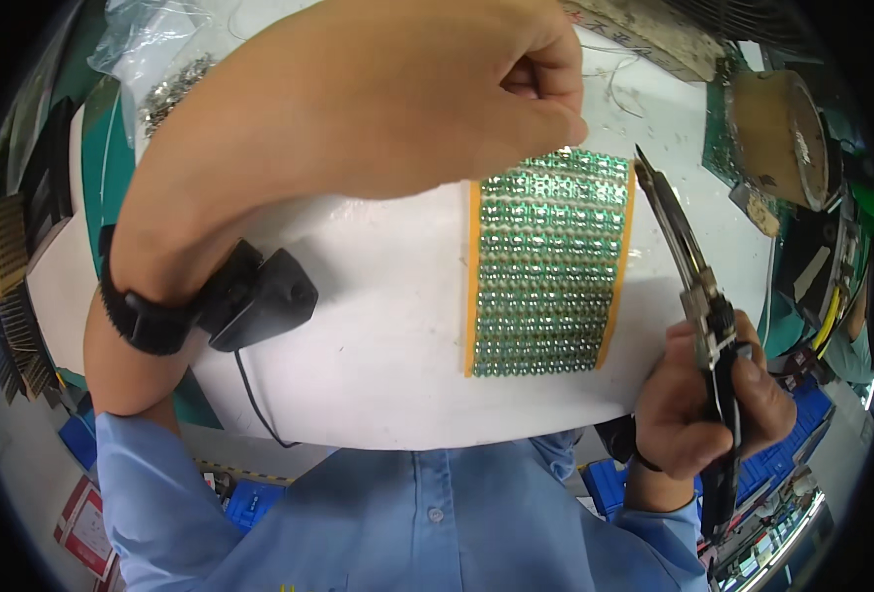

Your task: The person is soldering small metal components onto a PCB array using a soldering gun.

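Note:
A panel of small green circuit boards (550, 261) with orange strips down both sides lies on the white work surface. Over its far edge is my left hand (496, 104), fingers curled and the fingertips pinched near the top row. Whatever sits between those fingertips is too small or hidden to make out. My right hand (676, 424) grips a soldering iron (676, 232) by its black handle, just right of the panel. The iron's tip points up and away, apart from the boards, near the panel's far right corner.
Small metal parts (170, 99) lie in a pile beside a clear plastic bag (151, 39) at the far left. A brownish roll (774, 138) and a long pale block (654, 37) stand at the far right. A black strapped device (269, 301) with a cable is on my left wrist.

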Available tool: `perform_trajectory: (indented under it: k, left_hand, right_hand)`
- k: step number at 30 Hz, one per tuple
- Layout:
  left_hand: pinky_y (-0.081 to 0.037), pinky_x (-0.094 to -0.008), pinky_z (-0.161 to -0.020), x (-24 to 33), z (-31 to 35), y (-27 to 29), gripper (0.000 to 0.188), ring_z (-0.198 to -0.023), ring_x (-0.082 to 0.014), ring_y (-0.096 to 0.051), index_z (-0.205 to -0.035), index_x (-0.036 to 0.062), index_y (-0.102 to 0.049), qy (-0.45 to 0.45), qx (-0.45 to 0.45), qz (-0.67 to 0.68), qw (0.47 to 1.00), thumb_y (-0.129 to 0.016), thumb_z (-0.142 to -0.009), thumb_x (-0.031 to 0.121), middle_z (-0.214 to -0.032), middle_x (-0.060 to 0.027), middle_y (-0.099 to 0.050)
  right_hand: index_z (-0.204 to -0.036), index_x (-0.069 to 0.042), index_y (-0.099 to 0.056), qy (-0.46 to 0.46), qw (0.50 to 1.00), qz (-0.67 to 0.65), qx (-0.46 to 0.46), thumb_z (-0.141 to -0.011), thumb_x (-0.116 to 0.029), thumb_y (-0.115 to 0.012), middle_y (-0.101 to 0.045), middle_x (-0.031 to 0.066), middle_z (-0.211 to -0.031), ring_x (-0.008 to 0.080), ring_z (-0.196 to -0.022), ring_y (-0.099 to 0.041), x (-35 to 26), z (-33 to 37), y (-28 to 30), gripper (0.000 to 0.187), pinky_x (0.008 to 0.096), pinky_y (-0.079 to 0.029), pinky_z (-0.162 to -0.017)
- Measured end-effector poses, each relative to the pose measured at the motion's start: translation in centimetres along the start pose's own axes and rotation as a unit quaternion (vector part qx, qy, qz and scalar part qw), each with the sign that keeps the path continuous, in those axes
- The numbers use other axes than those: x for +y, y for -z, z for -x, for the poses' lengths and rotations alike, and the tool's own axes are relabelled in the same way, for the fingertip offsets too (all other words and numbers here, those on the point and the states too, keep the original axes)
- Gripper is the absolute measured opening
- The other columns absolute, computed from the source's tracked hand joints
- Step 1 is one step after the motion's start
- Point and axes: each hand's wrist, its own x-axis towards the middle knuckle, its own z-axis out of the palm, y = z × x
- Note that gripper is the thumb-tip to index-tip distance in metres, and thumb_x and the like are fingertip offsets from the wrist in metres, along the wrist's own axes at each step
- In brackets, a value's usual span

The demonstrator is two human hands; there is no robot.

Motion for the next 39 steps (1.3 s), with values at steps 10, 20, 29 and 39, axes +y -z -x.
perform_trajectory:
  k: [10,20,29,39]
  left_hand:
    - [-0.033,-0.0198,-0.052,-4.5,5.1,-0.7,0.017,-0.059,-0.0023,-0.040,-0.093,-0.0011,-0.070,-0.136,0.358,-0.126,0.915,-0.067,-0.091,0.015,-0.066,0.0056,-0.053]
    - [-0.041,-0.0253,-0.059,-11.0,11.4,-2.7,0.011,-0.067,-0.0135,-0.050,-0.092,0.0014,-0.070,-0.109,0.402,-0.260,0.871,-0.073,-0.084,0.008,-0.086,-0.0035,-0.063]
    - [-0.045,-0.0267,-0.070,-7.0,11.2,-3.2,0.011,-0.078,-0.0114,-0.058,-0.095,-0.0001,-0.067,-0.042,0.298,-0.023,0.953,-0.064,-0.091,0.010,-0.086,-0.0036,-0.065]
    - [-0.048,-0.0238,-0.090,-2.3,11.5,-11.1,0.022,-0.096,-0.0082,-0.061,-0.104,-0.0066,-0.063,-0.036,0.092,0.478,0.873,-0.056,-0.099,0.013,-0.112,-0.0105,-0.069]
  right_hand:
    - [-0.122,-0.003,-0.047,-0.034,0.999,0.037,0.004,-0.097,-0.050,-0.052,-0.066,0.0191,-0.079,0.0251,-0.073,-0.067,-0.2,-0.4,-0.3,0.054,0.0386,-0.054,-0.070]
    - [-0.130,0.004,-0.041,0.011,0.993,0.109,-0.041,-0.100,-0.044,-0.047,-0.070,0.0254,-0.093,0.0288,-0.078,-0.071,-0.1,-1.3,-1.0,0.057,0.0343,-0.057,-0.069]
    - [-0.129,0.002,-0.046,-0.051,0.997,-0.049,-0.006,-0.094,-0.036,-0.063,-0.069,0.0232,-0.103,0.0300,-0.091,-0.071,-2.5,-0.6,-2.7,0.055,0.0354,-0.057,-0.077]
    - [-0.111,-0.008,-0.046,0.045,0.989,0.026,-0.142,-0.079,0.011,-0.071,-0.068,0.0186,-0.093,0.0280,-0.081,-0.070,-6.6,0.4,-4.4,0.045,0.0344,-0.056,-0.072]
